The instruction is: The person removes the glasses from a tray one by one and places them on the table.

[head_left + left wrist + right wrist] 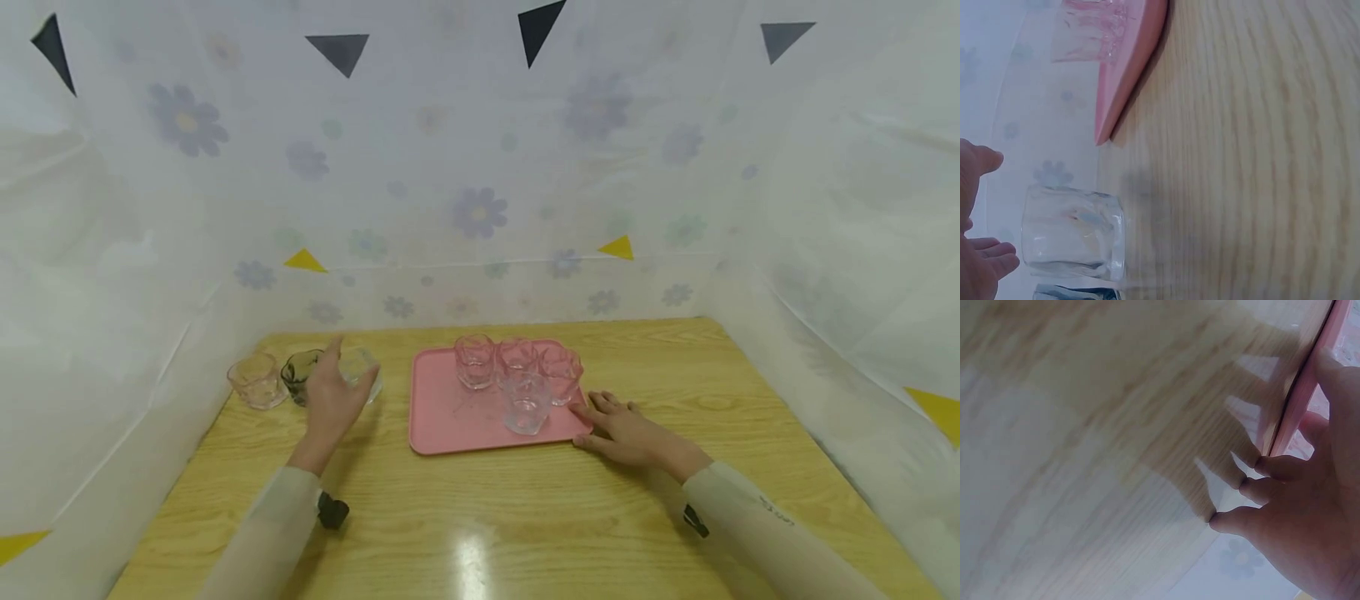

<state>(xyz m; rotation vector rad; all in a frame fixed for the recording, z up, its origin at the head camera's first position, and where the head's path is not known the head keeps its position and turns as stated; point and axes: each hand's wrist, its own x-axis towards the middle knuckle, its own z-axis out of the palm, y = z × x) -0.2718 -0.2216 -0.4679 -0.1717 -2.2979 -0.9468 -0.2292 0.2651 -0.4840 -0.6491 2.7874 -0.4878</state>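
My left hand (335,400) is raised with thumb and fingers spread, holding nothing, over the row of glasses at the left. Closest to it is a clear glass (1075,232), upright on the table and partly hidden behind the hand in the head view. A dark smoky glass (296,377) stands beside it. Farther left is a pale pinkish glass (257,383). My right hand (622,432) rests at the right front corner of a pink tray (442,425), thumb and index finger at the rim and other fingertips on the table. A clear glass (527,407) stands on the tray.
Behind that clear glass, three more glasses stand on the tray: one at the back left (475,362), one in the middle (516,358) and one at the right (561,375). The wooden table (465,508) is bounded by white flowered sheeting (420,167) at back and sides.
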